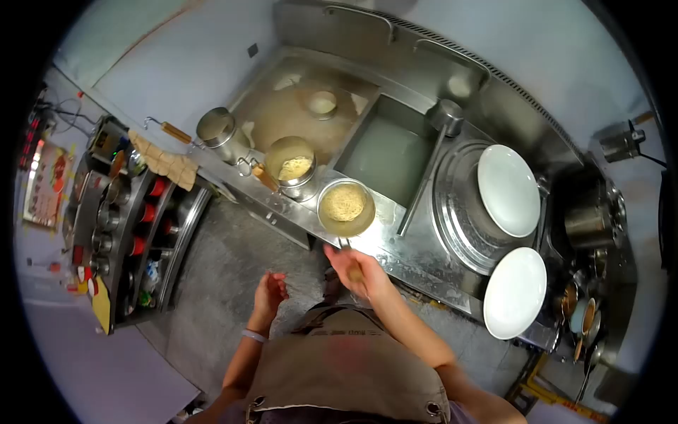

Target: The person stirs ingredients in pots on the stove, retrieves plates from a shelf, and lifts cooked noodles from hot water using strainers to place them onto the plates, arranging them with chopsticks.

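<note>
Gripping the handle [344, 242] of the vessel [345, 230] at frame centre, the right hand [345, 263] is wrapped closed, apparently keeping the noodles [346, 203] level; the left hand [270, 294], lower centre-left, hangs half-curled, empty.

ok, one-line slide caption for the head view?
Right hand grips a wooden-handled metal strainer of noodles at the counter, near a basin of cloudy liquid; left hand empty.

The only view comes from the wearer's head, a wide fisheye facing forward and steeply down over the beige cloth apron [311, 364], the bare left hand [270, 293] and bare right hand [357, 272]. The front edge of the silver stainless-steel counter [417, 247] crosses near mid-frame; its back edge lies farther off, towards the top.
</note>
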The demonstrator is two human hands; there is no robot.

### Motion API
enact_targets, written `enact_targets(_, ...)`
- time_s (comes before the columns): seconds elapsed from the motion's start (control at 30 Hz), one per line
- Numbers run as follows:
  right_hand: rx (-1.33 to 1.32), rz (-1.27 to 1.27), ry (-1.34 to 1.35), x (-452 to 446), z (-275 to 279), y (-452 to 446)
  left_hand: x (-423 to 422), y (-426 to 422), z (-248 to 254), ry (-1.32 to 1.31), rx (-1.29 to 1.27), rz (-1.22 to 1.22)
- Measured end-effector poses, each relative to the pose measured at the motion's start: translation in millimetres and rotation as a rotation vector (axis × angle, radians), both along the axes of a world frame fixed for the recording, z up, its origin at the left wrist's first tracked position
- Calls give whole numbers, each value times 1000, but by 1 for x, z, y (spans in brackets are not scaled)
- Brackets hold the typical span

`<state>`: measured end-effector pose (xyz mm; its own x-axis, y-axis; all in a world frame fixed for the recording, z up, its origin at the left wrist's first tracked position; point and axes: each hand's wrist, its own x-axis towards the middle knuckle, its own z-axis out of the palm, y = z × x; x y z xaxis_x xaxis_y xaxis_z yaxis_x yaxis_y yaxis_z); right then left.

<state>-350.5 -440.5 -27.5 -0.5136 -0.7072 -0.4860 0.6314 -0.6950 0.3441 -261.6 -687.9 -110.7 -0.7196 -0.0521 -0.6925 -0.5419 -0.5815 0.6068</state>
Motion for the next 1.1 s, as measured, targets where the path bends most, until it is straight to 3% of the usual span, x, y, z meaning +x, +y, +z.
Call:
enact_targets(0.03, -262, 91, -25, 11, -35, 23, -1, -3, -3, 11, 37, -25)
enact_targets(0.1, 276, 85, 38, 18, -28, 38, -3, -6, -8, -23, 63, -52)
enact_targets(0.23, 482, 99, 131, -40, -33, 36, -14, 3, -38, 42, 68, -108)
enact_targets(0.3, 415, 96, 180, -87, -68, 41, -10, 12, -42, 95, 89, -112)
enact_targets(0.33, 572, 131, 267, -102, -49, 37, -10, 20, -36, 134, 67, -86)
enact_targets(0.5, 464, 78, 85, -103, 12, 58, -13, 27, -19, 224, 140, 28)
enact_targets(0.6, 958, 98, 657, -138, 0, 53, -6, 26, -7, 258, -19, 134)
enact_targets(0.7, 509, 39, 291, -131, 13, 88, 7, 23, 4, 232, 12, 239)
enact_targets(0.8, 508, 67, 251, -177, -19, 78, 4, 30, 0, 178, 6, 262)
enact_targets(0.83, 658, 90, 345, -166, -14, 71, -4, 28, 5, 201, 0, 259)
enact_targets(0.9, 387, 102, 198, -140, 14, 89, 7, 31, 16, 210, 28, 268)
enact_targets(1.03, 428, 71, 414, -163, -11, 97, 0, 29, 13, 223, 56, 267)
enact_targets(1.1, 353, 185, 193, -144, 11, 86, -11, 28, 18, 252, 87, 284)
